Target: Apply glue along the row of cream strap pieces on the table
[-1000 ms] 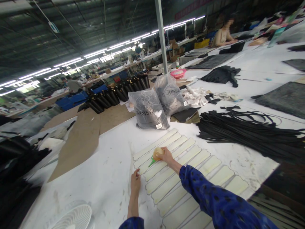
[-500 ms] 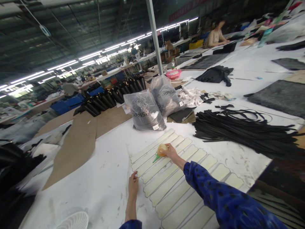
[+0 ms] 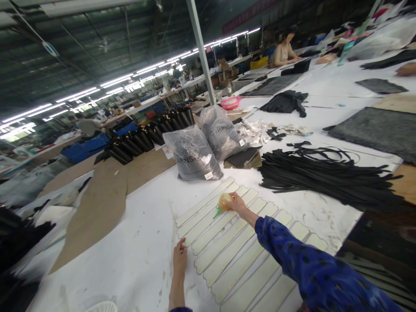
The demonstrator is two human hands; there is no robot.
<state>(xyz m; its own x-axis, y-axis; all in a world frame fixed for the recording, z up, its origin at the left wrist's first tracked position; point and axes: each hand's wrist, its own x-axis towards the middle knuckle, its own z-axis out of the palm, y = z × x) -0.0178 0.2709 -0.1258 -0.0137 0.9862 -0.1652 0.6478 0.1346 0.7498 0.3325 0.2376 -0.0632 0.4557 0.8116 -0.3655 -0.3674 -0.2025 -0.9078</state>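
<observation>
My right hand [image 3: 238,204] grips a squeeze bottle [image 3: 225,201] of amber-coloured content, tipped so its green nozzle [image 3: 217,212] points down at the pale strips. The strips [image 3: 224,255] are long, with scalloped ends and dark edges, laid side by side in a slanting row on the white tabletop. At the near left end of one strip is my left hand [image 3: 180,255], its fingers curled together. Whether they pinch the strip's end or only touch it is too small to make out.
Two grey plastic bags [image 3: 192,154] stand beyond the strips. Right of them lies a heap of black straps [image 3: 320,175]. Brown board [image 3: 94,208] covers the left side, with a row of black bags [image 3: 139,141] behind. A person [image 3: 283,52] sits at the far table.
My right hand has moved the bottle a little along the strip, away from my left hand. My left hand stays by the strip ends. The whole view has shifted slightly.
</observation>
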